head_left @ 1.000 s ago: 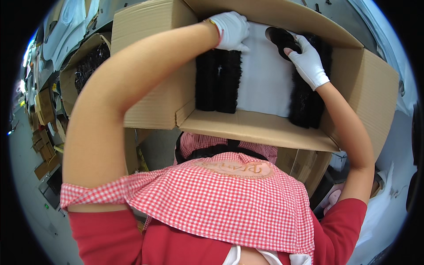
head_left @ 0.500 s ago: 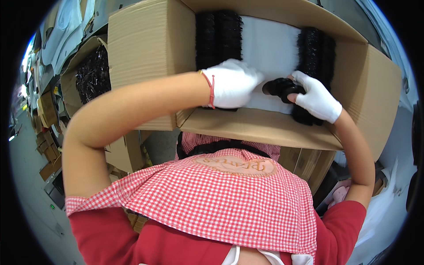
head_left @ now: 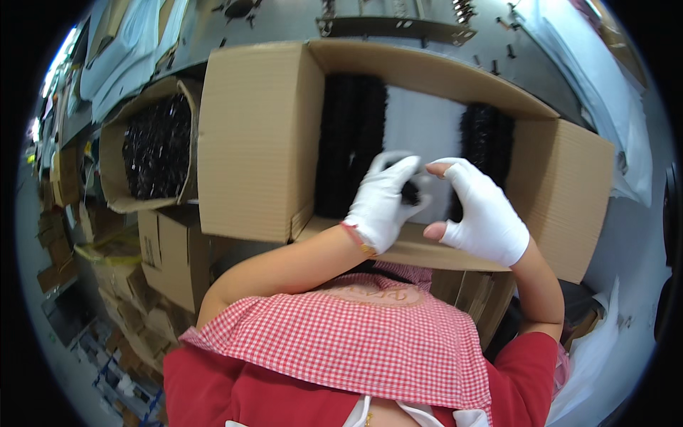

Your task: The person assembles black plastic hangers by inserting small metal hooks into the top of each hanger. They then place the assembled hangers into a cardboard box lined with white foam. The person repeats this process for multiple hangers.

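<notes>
My left hand (head_left: 384, 203), in a white glove, is curled in front of the open cardboard box (head_left: 260, 142). A small black thing (head_left: 410, 192) shows between its fingers. They cover most of it, so its kind cannot be made out. To the right, my right hand (head_left: 487, 213) is gloved in white with bare thumb and fingertip. Its thumb and fingers are spread with nothing between them. Inside the box, black fringed bundles (head_left: 352, 135) stand on the left and more black bundles (head_left: 491, 139) on the right. A white sheet (head_left: 425, 124) lies between them.
Left of the box is a smaller carton (head_left: 114, 167) full of shiny black strips (head_left: 158, 149). Behind stands a grey worktop (head_left: 284, 28) with a metal rack (head_left: 395, 30). White plastic sheeting (head_left: 569, 71) hangs at the right. Cartons (head_left: 171, 252) are stacked at lower left.
My right hand has let go of the black thing it held and opened. My left hand has come back toward me and now holds a black thing. The view has shifted, showing more worktop.
</notes>
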Demonstrator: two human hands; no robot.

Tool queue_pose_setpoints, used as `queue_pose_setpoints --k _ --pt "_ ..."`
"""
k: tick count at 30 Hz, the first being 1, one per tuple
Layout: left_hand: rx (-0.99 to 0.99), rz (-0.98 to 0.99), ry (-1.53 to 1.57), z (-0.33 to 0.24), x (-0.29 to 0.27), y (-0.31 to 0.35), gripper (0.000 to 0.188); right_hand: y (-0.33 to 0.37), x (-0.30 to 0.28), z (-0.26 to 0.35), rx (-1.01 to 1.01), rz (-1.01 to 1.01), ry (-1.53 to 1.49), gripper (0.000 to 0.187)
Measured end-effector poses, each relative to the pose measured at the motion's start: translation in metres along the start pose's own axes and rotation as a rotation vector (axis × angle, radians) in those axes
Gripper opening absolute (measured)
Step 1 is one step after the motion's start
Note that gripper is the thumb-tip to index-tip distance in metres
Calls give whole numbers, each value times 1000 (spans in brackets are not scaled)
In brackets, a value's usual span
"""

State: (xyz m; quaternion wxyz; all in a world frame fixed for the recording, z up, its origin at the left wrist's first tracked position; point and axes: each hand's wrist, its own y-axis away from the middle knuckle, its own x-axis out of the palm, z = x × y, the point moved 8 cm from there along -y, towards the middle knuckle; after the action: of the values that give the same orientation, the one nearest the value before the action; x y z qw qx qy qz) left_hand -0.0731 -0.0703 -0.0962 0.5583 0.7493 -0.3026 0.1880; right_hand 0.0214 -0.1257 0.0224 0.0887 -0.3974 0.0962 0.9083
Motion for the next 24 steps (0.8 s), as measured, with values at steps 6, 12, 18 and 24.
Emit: queue_pose_setpoints --k 6,12,18,24 --pt "-127 74 40 -20 -15 14 42 -31 -152 -124 380 -440 49 34" --pt "6 72 41 -21 -8 12 32 -47 -133 -105 154 -104 86 20" --pt "12 152 47 12 11 -14 24 -32 21 -40 96 279 129 52" --pt "109 104 -1114 -20 -8 -2 53 -1 72 -83 313 629 -6 38"
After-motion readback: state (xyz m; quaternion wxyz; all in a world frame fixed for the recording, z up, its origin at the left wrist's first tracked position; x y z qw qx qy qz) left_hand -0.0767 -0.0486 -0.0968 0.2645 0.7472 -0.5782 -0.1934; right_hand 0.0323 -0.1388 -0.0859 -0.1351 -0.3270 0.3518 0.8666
